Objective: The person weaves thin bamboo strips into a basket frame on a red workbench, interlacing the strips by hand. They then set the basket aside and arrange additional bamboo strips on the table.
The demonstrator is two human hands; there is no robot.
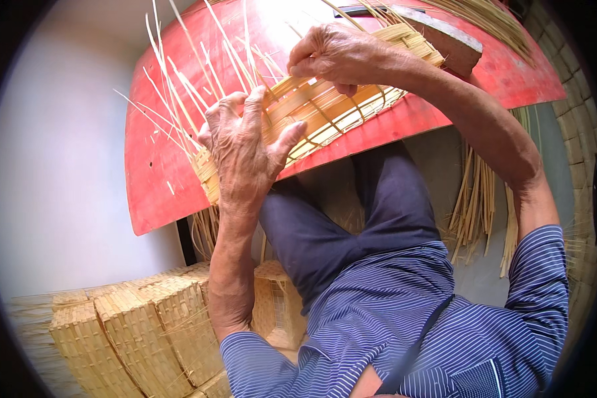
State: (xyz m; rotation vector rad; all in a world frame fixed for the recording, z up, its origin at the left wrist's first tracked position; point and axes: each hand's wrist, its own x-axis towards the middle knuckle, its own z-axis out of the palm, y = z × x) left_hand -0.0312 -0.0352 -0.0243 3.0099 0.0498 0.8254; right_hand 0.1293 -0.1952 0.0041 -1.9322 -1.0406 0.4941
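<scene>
Left grip [245, 136] lies spread on pale, slatted basketwork [302, 109] — right grip [338, 56] curls, hold unclear.

Left fingers [253, 106] over bamboo weave [322, 109]; right fingers [304, 58] pinched at edge; red tabletop [154, 192].

The left forearm [234, 265] is extended nearly straight ahead of the torso, and the left hand [242, 136] is held back upward, its thumb spread wide from the fingers. The right forearm [467, 106] is angled inward from a bent elbow [530, 176]; the right hand [341, 56] is placed farther forward, fingers curled. 2 wrists are left bare.
</scene>
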